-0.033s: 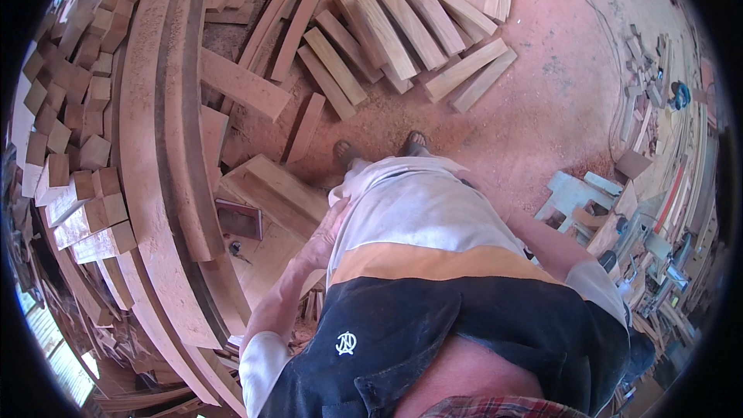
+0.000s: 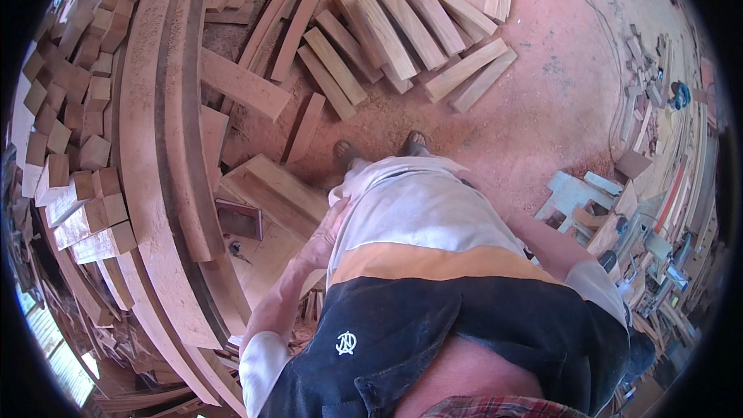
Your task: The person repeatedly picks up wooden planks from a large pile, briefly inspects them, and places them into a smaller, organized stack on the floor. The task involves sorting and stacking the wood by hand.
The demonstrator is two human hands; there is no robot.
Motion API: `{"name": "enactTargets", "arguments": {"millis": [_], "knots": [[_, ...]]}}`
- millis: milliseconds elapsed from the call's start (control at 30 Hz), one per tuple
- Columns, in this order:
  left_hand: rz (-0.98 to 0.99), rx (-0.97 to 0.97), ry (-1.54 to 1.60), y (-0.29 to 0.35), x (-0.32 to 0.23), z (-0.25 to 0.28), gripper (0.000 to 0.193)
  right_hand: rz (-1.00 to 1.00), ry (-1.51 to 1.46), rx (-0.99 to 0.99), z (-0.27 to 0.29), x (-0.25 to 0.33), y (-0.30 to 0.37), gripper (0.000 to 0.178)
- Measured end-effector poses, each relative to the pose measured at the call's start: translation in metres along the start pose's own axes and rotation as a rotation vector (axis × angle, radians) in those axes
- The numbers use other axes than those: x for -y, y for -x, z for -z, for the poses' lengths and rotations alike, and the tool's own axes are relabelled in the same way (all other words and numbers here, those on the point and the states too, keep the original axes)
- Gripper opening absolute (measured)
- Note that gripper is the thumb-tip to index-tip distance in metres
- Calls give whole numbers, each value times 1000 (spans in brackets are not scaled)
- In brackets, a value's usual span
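Note:
My left hand [image 2: 331,227] rests against the left side of my white, orange and black shirt [image 2: 433,220], near the hip. Its fingers are mostly hidden, so whether they are closed does not show. On the right, my forearm [image 2: 538,238] runs down behind the shirt's edge, and the right hand cannot be made out there. Left of my left hand lie a thick wooden plank [image 2: 279,195] and a small dark-framed rectangular object [image 2: 240,220]. My sandalled feet [image 2: 416,139] stand on the dusty floor beyond the shirt.
Several cut wooden blocks [image 2: 398,27] lie on the floor ahead. Long sawdust-covered beams [image 2: 147,108] run along the left, beside stacked square timber [image 2: 93,152]. At right are a pale blue machine [image 2: 569,195], wood scraps [image 2: 635,93] and a cable [image 2: 600,11].

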State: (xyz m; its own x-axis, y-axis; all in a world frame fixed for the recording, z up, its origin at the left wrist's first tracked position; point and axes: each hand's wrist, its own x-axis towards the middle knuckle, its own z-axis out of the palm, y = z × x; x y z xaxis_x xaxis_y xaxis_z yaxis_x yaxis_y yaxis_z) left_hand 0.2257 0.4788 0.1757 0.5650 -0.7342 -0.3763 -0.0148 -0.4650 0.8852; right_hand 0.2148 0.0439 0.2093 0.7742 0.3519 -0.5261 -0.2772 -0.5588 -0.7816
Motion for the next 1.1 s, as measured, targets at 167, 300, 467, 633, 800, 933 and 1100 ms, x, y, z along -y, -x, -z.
{"name": "enactTargets", "arguments": {"millis": [167,300,467,633,800,933,1100], "knots": [[-5,-19,-6,-9,3,7,114,-6,3,-5,3,3,-8,70],[-33,-20,-32,-13,5,11,113,-9,1,-11,4,4,-10,70],[-21,-9,-54,-11,7,15,115,-13,3,-15,2,6,-9,69],[-39,-6,-79,-11,10,16,116,-14,7,-16,2,7,-11,69],[-36,-24,-24,-11,9,16,115,-12,7,-19,3,8,-11,69],[-50,-55,14,-10,9,15,115,-15,8,-21,3,8,-11,68],[-42,-47,8,-11,10,17,115,-19,4,-17,3,9,-11,68]]}}
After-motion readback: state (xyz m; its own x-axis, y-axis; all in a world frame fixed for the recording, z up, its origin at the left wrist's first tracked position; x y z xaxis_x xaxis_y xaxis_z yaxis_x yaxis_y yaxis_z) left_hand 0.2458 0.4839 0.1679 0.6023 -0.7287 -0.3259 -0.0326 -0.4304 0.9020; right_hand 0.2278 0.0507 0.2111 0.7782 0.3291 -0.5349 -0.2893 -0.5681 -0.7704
